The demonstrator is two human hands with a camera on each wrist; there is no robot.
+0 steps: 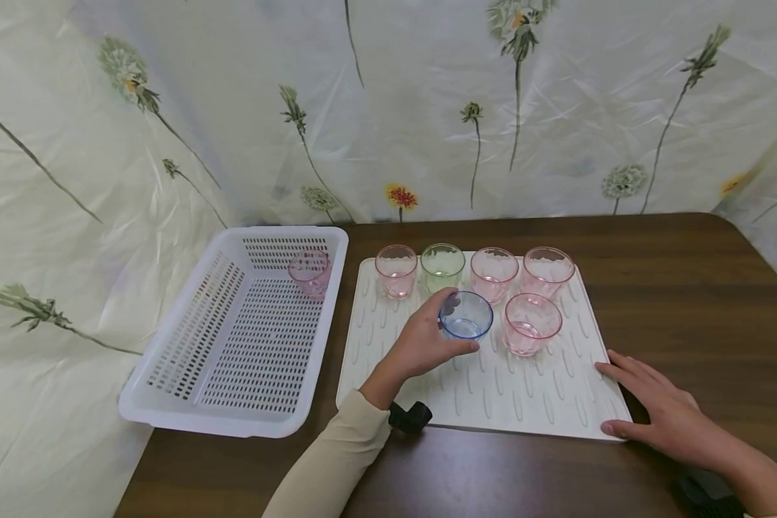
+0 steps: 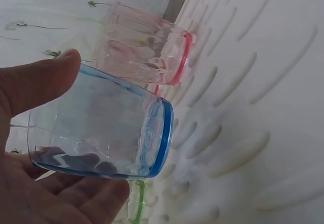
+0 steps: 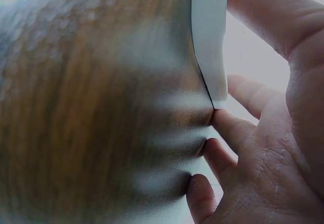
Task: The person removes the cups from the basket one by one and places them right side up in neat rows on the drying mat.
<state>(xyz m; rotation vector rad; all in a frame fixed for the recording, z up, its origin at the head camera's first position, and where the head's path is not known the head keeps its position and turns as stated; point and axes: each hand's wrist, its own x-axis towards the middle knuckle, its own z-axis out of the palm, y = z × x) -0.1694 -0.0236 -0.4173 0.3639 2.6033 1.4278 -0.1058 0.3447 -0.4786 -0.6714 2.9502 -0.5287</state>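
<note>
Thumb and fingers of my left hand (image 1: pixel 424 337) curl round the sides of a blue-tinted glass (image 1: pixel 466 316), over the middle of the white ridged mat (image 1: pixel 511 396). In the left wrist view the blue glass (image 2: pixel 101 128) is close over the mat, its thick blue base toward the ridges. A pink glass (image 1: pixel 532 324) stands just to its right. Behind, in a row, are a pink glass (image 1: pixel 396 271), a green glass (image 1: pixel 443 267) and two more pink glasses. My right hand (image 1: pixel 667 410) rests with spread fingers at the mat's right edge, fingertips on mat and table.
A white perforated plastic basket (image 1: pixel 136 399) stands to the left of the mat, with one pink glass (image 1: pixel 311 273) in its far right corner. The brown wooden table (image 1: pixel 699 288) ends at a flower-printed curtain (image 1: pixel 395 108) behind and at the left.
</note>
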